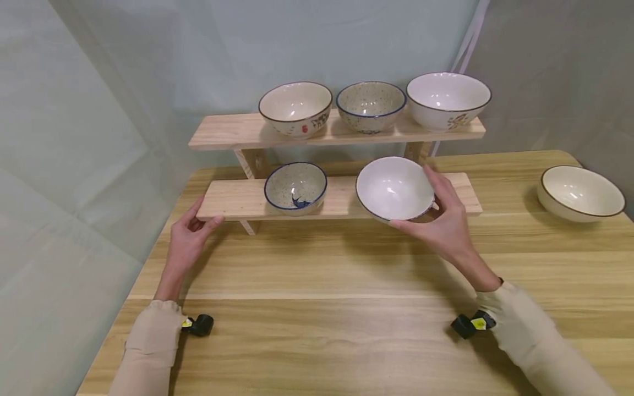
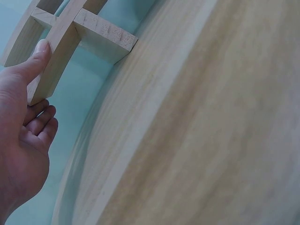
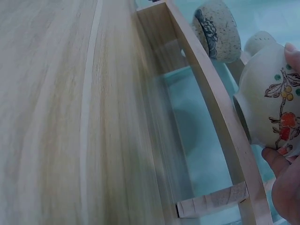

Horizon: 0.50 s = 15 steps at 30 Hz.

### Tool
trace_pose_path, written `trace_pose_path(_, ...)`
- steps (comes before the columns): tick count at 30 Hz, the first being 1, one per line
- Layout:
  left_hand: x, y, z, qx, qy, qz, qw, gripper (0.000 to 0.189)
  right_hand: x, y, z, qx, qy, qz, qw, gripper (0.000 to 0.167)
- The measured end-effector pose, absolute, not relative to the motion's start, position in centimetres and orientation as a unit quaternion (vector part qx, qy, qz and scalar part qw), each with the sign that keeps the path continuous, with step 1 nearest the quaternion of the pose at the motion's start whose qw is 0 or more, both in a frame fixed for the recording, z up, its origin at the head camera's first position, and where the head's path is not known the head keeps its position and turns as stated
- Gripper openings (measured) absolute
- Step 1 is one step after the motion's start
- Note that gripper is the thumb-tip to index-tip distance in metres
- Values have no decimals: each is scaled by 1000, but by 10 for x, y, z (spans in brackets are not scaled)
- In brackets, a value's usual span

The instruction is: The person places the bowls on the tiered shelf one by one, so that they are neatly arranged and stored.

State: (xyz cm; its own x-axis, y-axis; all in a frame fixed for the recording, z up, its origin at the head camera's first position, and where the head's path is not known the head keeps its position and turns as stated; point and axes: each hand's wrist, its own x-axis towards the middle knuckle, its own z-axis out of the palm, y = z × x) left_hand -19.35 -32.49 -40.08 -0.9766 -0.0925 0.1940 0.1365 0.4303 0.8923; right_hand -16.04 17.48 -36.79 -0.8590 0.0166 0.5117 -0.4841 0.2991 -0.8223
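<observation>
My left hand [image 1: 185,239] grips the left end of the lower board of a two-tier wooden shelf [image 1: 233,199]. In the left wrist view its thumb lies along the board's front edge, with the fingers [image 2: 42,124] curled at the end. At the right part of that board, my right hand [image 1: 448,223] holds a white bowl [image 1: 394,188] by its right side, thumb at the near rim. The right wrist view shows painted red fruit and leaves on this bowl [image 3: 265,101], its foot close over the board. A speckled blue-rimmed bowl [image 1: 295,187] sits to its left.
On the upper board [image 1: 223,131] stand a cream floral bowl [image 1: 295,107], a speckled bowl [image 1: 371,104] and a larger white bowl [image 1: 448,99]. Another cream bowl [image 1: 581,193] rests on the wooden table [image 1: 317,308] at far right. Pale fabric [image 1: 317,44] hangs behind.
</observation>
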Motion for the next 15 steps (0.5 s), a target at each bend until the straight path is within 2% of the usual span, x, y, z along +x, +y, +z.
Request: trace_pose_path(15,-193,-324,-401,-6,-841,-530,106,75,-165,164,-366,143,-787,564,206,109)
